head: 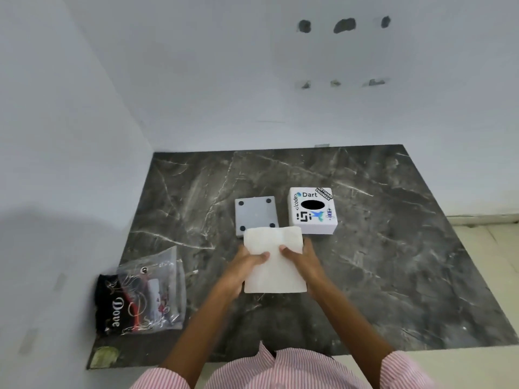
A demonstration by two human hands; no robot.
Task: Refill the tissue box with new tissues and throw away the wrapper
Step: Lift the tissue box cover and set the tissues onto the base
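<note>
A white stack of tissues [273, 273] is held above the dark marble slab [393, 262] in both hands. My left hand [247, 266] grips its left side with the thumb on top. My right hand [302, 258] grips its right side the same way. Behind it lies the grey base plate [254, 210] of the tissue box, with dark round feet facing up. To the right stands the white tissue box cover [313, 210], with stickers and a dark oval hole on top. A clear plastic wrapper [157, 290] lies at the slab's left edge.
Under the wrapper lies a black packet [112, 304] with "Dove" printed on it. White walls close the left and back of the slab. Pale floor tiles [491, 262] show to the right. A greenish patch [105, 356] marks the near left corner.
</note>
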